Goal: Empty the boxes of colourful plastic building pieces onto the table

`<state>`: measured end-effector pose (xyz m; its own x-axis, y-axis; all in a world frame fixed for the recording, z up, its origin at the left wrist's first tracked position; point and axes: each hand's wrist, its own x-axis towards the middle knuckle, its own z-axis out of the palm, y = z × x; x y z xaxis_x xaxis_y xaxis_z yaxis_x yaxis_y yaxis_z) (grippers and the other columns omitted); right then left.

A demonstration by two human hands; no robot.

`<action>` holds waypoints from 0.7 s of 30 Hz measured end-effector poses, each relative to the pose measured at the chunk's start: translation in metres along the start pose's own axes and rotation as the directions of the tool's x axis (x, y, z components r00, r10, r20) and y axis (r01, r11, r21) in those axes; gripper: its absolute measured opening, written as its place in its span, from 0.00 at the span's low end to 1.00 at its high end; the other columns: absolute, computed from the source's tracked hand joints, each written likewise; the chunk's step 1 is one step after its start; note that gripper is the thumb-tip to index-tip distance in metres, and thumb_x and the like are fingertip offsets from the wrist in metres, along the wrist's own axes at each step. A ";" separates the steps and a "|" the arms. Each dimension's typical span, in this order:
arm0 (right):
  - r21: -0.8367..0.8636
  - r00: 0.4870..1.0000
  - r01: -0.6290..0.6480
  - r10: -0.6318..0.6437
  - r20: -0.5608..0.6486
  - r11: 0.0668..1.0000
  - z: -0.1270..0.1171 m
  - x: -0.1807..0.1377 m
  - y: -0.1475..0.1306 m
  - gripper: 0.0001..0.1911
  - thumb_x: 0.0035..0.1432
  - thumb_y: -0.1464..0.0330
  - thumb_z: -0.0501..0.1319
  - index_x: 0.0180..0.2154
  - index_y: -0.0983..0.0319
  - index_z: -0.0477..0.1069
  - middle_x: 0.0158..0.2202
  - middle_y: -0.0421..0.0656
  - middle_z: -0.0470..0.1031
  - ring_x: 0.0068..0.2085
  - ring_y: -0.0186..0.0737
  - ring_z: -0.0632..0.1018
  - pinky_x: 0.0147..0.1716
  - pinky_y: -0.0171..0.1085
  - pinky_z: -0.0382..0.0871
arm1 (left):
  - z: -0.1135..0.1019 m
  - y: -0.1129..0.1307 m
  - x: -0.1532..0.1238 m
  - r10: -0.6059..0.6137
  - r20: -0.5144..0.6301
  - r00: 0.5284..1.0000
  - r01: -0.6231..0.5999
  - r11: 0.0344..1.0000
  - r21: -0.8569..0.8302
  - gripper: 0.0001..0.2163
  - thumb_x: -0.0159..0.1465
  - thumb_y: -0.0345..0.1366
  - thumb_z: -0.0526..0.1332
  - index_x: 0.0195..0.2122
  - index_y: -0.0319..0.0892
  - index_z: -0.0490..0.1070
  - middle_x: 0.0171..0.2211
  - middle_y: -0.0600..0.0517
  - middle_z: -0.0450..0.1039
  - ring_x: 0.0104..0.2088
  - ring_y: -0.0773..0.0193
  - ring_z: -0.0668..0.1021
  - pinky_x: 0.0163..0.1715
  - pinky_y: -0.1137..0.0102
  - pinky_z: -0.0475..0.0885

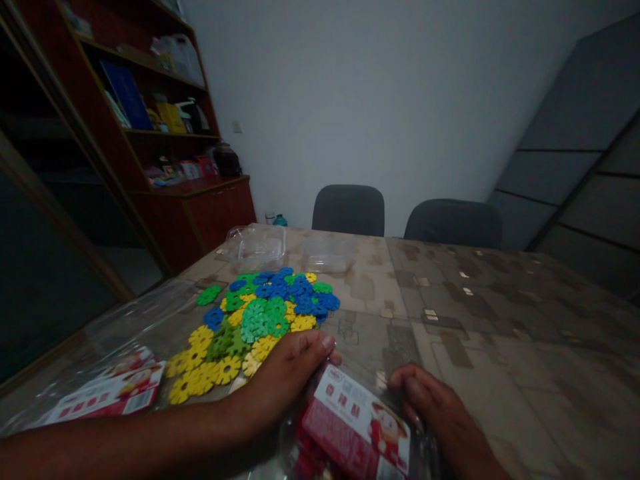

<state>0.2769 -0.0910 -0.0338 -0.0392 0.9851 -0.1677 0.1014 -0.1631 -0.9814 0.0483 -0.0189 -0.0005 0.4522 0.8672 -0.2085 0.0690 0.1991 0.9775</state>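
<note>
My left hand [287, 373] and my right hand [435, 407] both grip a clear plastic bag [357, 427] with a red and white printed label, held low at the near table edge. Red pieces show dimly inside the bag. Just beyond my left hand lies a flat pile of plastic snowflake discs [255, 313] in yellow, green and blue, spread on the table.
An emptied bag with a red label [107, 393] lies at the near left. Two clear plastic containers [257, 245] stand at the table's far left. Two grey chairs [350, 210] face the far edge of the patterned table [500, 320]. A wooden shelf unit [165, 133] stands left.
</note>
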 end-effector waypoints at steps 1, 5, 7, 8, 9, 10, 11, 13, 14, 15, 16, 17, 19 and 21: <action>-0.033 1.000 0.026 -0.027 -0.012 0.999 -0.001 0.000 0.001 0.24 0.61 0.45 0.52 0.34 0.59 0.69 0.25 0.37 0.64 0.28 0.37 0.67 0.28 0.35 0.61 | -0.002 0.001 0.000 0.025 -0.023 0.999 -0.024 0.999 0.032 0.24 0.60 0.59 0.59 0.29 0.39 0.67 0.19 0.58 0.61 0.19 0.70 0.63 0.19 0.75 0.56; -0.155 0.992 0.111 -0.119 -0.041 0.982 -0.004 -0.004 0.006 0.26 0.64 0.47 0.48 0.29 0.60 0.68 0.27 0.39 0.66 0.30 0.38 0.67 0.31 0.35 0.61 | -0.009 -0.002 -0.002 0.056 -0.088 0.995 -0.053 0.998 0.032 0.23 0.60 0.58 0.59 0.27 0.40 0.64 0.21 0.58 0.62 0.22 0.69 0.65 0.22 0.74 0.59; -0.169 0.992 0.115 -0.123 -0.036 0.979 -0.004 -0.007 0.009 0.26 0.63 0.47 0.50 0.27 0.60 0.66 0.26 0.38 0.65 0.29 0.37 0.66 0.31 0.35 0.60 | -0.009 -0.005 -0.003 0.045 -0.113 0.993 -0.045 0.999 0.007 0.23 0.60 0.58 0.59 0.26 0.41 0.63 0.22 0.57 0.62 0.22 0.69 0.65 0.22 0.74 0.59; -0.164 0.993 0.106 -0.113 -0.037 0.981 -0.004 -0.008 0.010 0.25 0.62 0.47 0.51 0.26 0.60 0.66 0.26 0.38 0.64 0.29 0.37 0.65 0.31 0.35 0.60 | -0.008 -0.005 -0.004 0.039 -0.122 0.992 -0.039 0.999 0.003 0.23 0.60 0.58 0.60 0.26 0.41 0.63 0.22 0.57 0.62 0.22 0.69 0.66 0.23 0.74 0.60; -0.153 0.994 0.089 -0.097 -0.044 0.984 -0.003 -0.009 0.011 0.25 0.62 0.47 0.51 0.26 0.60 0.65 0.26 0.38 0.64 0.29 0.37 0.65 0.31 0.34 0.60 | -0.006 -0.005 -0.005 0.028 -0.120 0.992 -0.028 1.000 0.000 0.23 0.59 0.58 0.60 0.27 0.41 0.63 0.22 0.57 0.63 0.22 0.69 0.66 0.23 0.74 0.60; -0.133 0.996 0.068 -0.077 -0.056 0.989 -0.002 -0.010 0.012 0.25 0.62 0.47 0.51 0.26 0.60 0.65 0.26 0.37 0.63 0.29 0.36 0.65 0.30 0.34 0.60 | -0.005 -0.003 -0.005 0.010 -0.115 0.993 -0.012 1.000 -0.012 0.23 0.59 0.59 0.60 0.27 0.41 0.64 0.22 0.57 0.63 0.22 0.69 0.66 0.22 0.74 0.60; -0.104 0.996 0.048 -0.055 -0.070 0.993 -0.002 -0.010 0.013 0.25 0.62 0.46 0.52 0.26 0.59 0.64 0.25 0.37 0.63 0.28 0.36 0.64 0.30 0.34 0.60 | -0.003 -0.001 -0.006 -0.010 -0.097 0.995 0.008 1.000 -0.024 0.23 0.58 0.59 0.60 0.28 0.41 0.65 0.22 0.56 0.63 0.21 0.69 0.65 0.22 0.74 0.59; -0.034 0.994 0.012 -0.016 -0.106 0.999 -0.001 -0.010 0.013 0.25 0.60 0.45 0.53 0.26 0.59 0.63 0.25 0.36 0.61 0.28 0.36 0.63 0.29 0.34 0.60 | -0.002 0.005 -0.008 -0.031 -0.037 0.999 0.030 0.999 -0.028 0.24 0.57 0.60 0.60 0.28 0.40 0.66 0.21 0.56 0.63 0.20 0.69 0.65 0.21 0.74 0.58; -0.005 0.992 -0.004 0.003 -0.128 1.000 -0.001 -0.010 0.013 0.25 0.59 0.45 0.54 0.25 0.59 0.62 0.25 0.36 0.61 0.28 0.36 0.63 0.29 0.33 0.60 | -0.002 0.007 -0.009 -0.033 -0.006 0.999 0.033 0.999 -0.017 0.25 0.56 0.60 0.61 0.27 0.40 0.67 0.21 0.56 0.63 0.19 0.70 0.64 0.20 0.74 0.57; 0.014 0.989 -0.017 0.019 -0.149 1.000 -0.001 -0.010 0.013 0.26 0.58 0.44 0.54 0.25 0.59 0.61 0.25 0.36 0.61 0.28 0.36 0.63 0.29 0.33 0.61 | -0.002 0.008 -0.010 -0.032 0.021 0.999 0.032 0.999 -0.001 0.25 0.55 0.61 0.62 0.27 0.39 0.67 0.20 0.56 0.63 0.19 0.70 0.63 0.20 0.74 0.57; 0.025 0.986 -0.030 0.034 -0.163 0.999 -0.001 -0.010 0.012 0.26 0.57 0.43 0.55 0.25 0.59 0.61 0.25 0.36 0.61 0.29 0.36 0.64 0.30 0.33 0.62 | -0.002 0.008 -0.011 -0.035 0.045 0.998 0.034 0.999 0.015 0.25 0.55 0.61 0.62 0.26 0.39 0.67 0.20 0.56 0.62 0.20 0.70 0.63 0.20 0.74 0.57; 0.036 0.984 -0.042 0.047 -0.173 0.998 -0.001 -0.011 0.011 0.27 0.56 0.42 0.55 0.25 0.59 0.62 0.25 0.37 0.61 0.29 0.37 0.65 0.30 0.33 0.63 | -0.003 0.006 -0.013 -0.041 0.062 0.997 0.040 0.999 0.023 0.26 0.55 0.61 0.62 0.25 0.39 0.67 0.20 0.55 0.63 0.20 0.69 0.64 0.21 0.74 0.57; 0.059 0.980 -0.068 0.078 -0.183 0.996 0.000 -0.012 0.009 0.27 0.54 0.41 0.56 0.25 0.58 0.62 0.25 0.37 0.62 0.29 0.38 0.66 0.29 0.33 0.65 | -0.003 -0.001 -0.017 -0.047 0.083 0.995 0.046 0.999 0.013 0.25 0.57 0.61 0.60 0.26 0.39 0.67 0.22 0.54 0.64 0.22 0.68 0.65 0.23 0.73 0.60; 0.069 0.974 -0.080 0.092 -0.205 0.994 0.002 -0.014 0.006 0.27 0.55 0.41 0.55 0.25 0.58 0.61 0.24 0.36 0.62 0.27 0.37 0.66 0.27 0.33 0.65 | -0.005 -0.009 -0.022 -0.024 0.103 0.994 0.023 1.000 0.010 0.25 0.59 0.60 0.58 0.26 0.40 0.66 0.24 0.53 0.64 0.25 0.65 0.67 0.27 0.71 0.63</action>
<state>0.2757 -0.1056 -0.0376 0.1748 0.9562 -0.2349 0.0357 -0.2445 -0.9690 0.0338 -0.0375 -0.0050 0.5396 0.8106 -0.2275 0.0880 0.2144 0.9728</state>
